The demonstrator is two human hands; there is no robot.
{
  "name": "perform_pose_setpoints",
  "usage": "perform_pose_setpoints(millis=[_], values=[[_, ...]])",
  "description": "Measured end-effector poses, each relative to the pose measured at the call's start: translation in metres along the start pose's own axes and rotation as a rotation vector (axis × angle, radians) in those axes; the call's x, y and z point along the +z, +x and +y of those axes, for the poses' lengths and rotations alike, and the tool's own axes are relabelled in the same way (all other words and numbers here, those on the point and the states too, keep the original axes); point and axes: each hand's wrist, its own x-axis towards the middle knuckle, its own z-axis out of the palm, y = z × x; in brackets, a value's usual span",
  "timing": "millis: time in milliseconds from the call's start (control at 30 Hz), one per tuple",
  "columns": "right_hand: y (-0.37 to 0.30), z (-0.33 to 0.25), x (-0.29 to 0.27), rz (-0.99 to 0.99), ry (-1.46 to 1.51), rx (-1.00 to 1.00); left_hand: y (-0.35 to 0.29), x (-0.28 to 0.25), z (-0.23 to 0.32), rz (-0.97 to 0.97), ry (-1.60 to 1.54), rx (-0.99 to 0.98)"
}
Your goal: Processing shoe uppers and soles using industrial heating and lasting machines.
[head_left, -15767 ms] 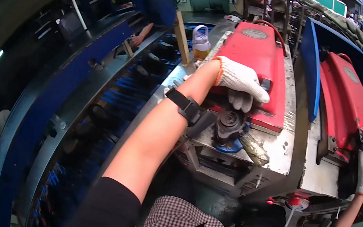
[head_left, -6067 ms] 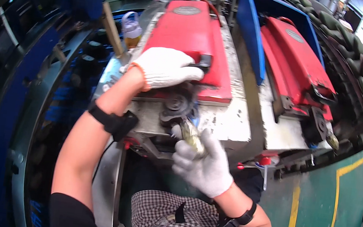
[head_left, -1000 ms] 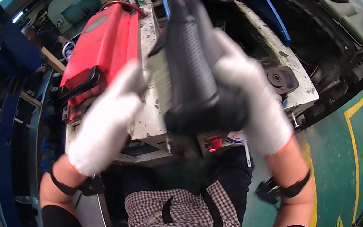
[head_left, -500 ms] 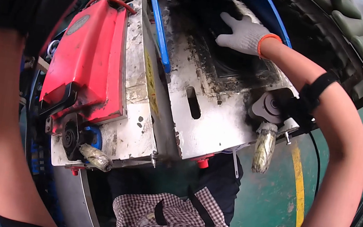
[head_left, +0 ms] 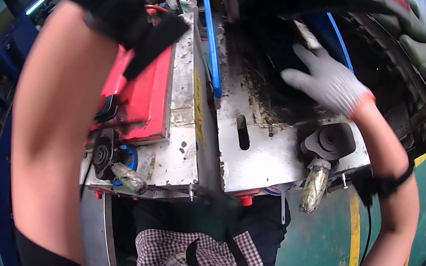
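Your right hand (head_left: 330,80) has shifted nearer the black knob (head_left: 330,141) since the last frame; its fingers (head_left: 298,79) are spread, gripping nothing, over the black plate (head_left: 280,100) on the white surface (head_left: 255,165). Your left hand is beyond view, so its fingers' state cannot be told.

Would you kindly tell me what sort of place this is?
Probably a factory workshop, judging by the scuffed white metal machine top, the glossy red machine cover and the green floor with yellow lines.
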Motion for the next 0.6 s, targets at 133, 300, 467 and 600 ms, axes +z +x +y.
perform_pose_setpoints(millis=[133, 300, 467, 600], values=[[-0.112, -0.033, -0.005, 0.212, 0.193, -0.231, -0.04, 0.073, 0.006, 0.256, -0.074, 0.183], [-0.183, -0.055, 0.043, 0.297, 0.133, -0.265, -0.097, 0.164, 0.007, 0.457, 0.095, 0.232], [-0.2, -0.046, 0.074, 0.443, 0.187, -0.249, -0.129, 0.229, 0.02, 0.358, 0.108, 0.172], [-0.208, -0.017, 0.08, 0.468, 0.172, -0.387, -0.144, 0.249, 0.013, 0.335, 0.105, 0.177]])
